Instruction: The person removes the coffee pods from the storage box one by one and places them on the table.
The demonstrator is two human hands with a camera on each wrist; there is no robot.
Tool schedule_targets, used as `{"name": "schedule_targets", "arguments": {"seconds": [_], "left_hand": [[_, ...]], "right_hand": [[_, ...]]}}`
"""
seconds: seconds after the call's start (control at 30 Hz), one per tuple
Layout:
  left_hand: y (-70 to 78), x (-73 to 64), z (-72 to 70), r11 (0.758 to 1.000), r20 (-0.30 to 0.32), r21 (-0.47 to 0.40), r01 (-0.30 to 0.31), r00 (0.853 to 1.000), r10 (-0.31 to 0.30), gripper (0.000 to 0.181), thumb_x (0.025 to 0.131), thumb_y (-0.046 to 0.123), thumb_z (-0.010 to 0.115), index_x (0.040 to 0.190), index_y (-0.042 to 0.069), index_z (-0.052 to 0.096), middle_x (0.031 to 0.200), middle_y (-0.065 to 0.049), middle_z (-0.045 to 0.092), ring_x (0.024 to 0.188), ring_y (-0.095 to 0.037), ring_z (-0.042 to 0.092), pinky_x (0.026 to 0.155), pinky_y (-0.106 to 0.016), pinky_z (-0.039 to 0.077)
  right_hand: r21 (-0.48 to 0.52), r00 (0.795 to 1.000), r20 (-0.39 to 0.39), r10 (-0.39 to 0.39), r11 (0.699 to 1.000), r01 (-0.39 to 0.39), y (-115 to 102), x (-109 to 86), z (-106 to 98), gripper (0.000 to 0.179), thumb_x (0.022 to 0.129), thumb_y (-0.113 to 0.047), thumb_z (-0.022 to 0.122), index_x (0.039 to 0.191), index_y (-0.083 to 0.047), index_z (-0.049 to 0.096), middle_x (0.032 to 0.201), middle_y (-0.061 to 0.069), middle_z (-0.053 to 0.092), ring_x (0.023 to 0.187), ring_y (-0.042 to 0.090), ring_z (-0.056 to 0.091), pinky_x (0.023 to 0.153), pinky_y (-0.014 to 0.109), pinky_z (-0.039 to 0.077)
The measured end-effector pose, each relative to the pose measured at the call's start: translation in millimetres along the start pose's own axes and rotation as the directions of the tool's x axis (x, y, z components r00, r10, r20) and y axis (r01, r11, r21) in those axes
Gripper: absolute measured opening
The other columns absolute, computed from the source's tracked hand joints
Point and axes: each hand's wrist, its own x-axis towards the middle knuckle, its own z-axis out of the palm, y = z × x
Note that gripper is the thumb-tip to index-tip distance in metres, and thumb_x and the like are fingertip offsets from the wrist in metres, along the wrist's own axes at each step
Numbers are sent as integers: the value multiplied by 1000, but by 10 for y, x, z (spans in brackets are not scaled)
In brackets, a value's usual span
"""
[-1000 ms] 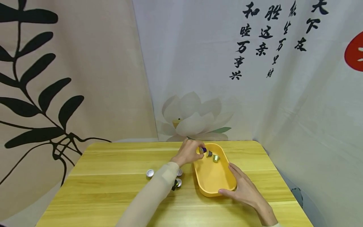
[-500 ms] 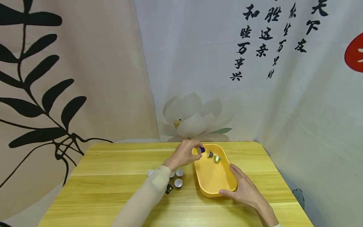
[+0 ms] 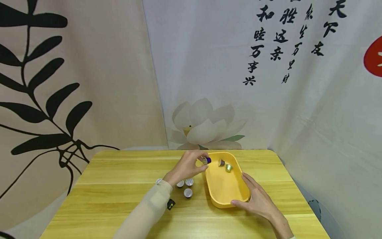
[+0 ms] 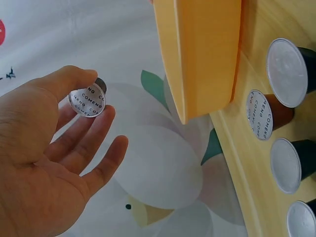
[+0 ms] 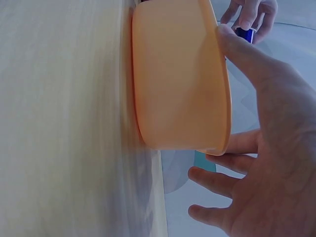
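Note:
My left hand [image 3: 185, 167] pinches a purple coffee capsule [image 3: 207, 161] between thumb and fingers, just off the left rim of a yellow tray [image 3: 228, 191]. The pale lid of this capsule [image 4: 89, 101] faces the left wrist camera. Inside the tray, near its far end, lie a dark grey-brown capsule [image 3: 221, 163] and a green-gold capsule [image 3: 228, 168]. My right hand [image 3: 259, 200] rests around the tray's near right corner. Its thumb is on the near rim and its fairly straight fingers lie along the right side.
Several capsules stand lid up on the wooden table [image 3: 119, 186] left of the tray, including a silver-lidded capsule [image 3: 188, 193]. The left forearm partly covers one more capsule [image 3: 159, 181]. A black device [image 3: 170, 204] shows beside the left sleeve. A printed cloth backdrop [image 3: 203, 66] hangs behind the table.
My left hand has drawn back leftward with the purple capsule, from over the tray to just outside its left rim. More capsules on the table have come into sight. The right hand stays put.

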Motion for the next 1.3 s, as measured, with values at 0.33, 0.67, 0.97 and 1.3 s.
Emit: {"name": "schedule_targets", "arguments": {"seconds": [0.33,0.67,0.97,1.3], "left_hand": [[8,-162,-50,998,-20,-48,41,999,-42,34,96,13,90,126,5,75,116,-6,85,104,-22,81,95,-39,69],[-66,-311,-118,998,-45,-63,25,999,-28,29,93,8,91,119,6,79,111,-5,83,98,-20,79,94,-42,71],[-130,-545,-206,998,-84,-41,50,995,-53,30,92,9,92,120,4,82,112,-5,82,97,-19,77,90,-39,70],[-257,-880,-275,996,-99,-13,89,991,-89,25,90,7,93,112,7,82,107,-4,82,92,-20,77,84,-37,69]], "right_hand": [[4,1000,2,3,1000,-3,7,-21,-2,122,86,-71,90,169,6,44,179,24,42,156,56,52,122,72,50],[0,1000,-4,0,1000,0,-10,-15,-10,120,86,-67,92,169,5,45,179,23,43,156,54,53,122,71,51],[-3,1000,2,2,1000,-2,-17,-7,-30,120,86,-67,92,169,6,45,180,24,42,156,55,52,122,71,51],[6,1000,9,8,1000,-8,-1,-3,-27,122,86,-69,91,170,5,43,180,24,41,157,55,51,123,71,50]]}}
